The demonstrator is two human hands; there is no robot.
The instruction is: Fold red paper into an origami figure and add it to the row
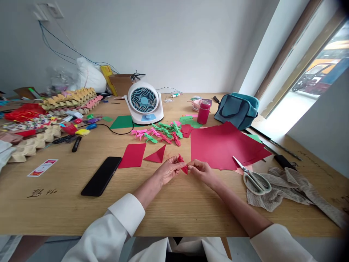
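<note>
Between my two hands, above the table's middle, is a small folded red paper piece [184, 169]. My left hand [171, 169] pinches it from the left, thumb on top. At its right edge the fingertips of my right hand [200, 170] are pressed together on it. A red paper triangle [156, 155] lies just beyond my left hand, beside a stack of red paper rectangles [132, 155]. Farther back sits a pile of folded paper figures [163, 131] in pink, green and red. Large red sheets [218, 145] spread out beyond my right hand.
Scissors [256, 182] rest on a crumpled cloth [272, 198] at right. A black phone [101, 176] lies at left. Behind stand a white fan [144, 103], a red jar [203, 112] and a blue bag [236, 111]. Egg-carton trays [35, 143] and craft bits crowd the far left.
</note>
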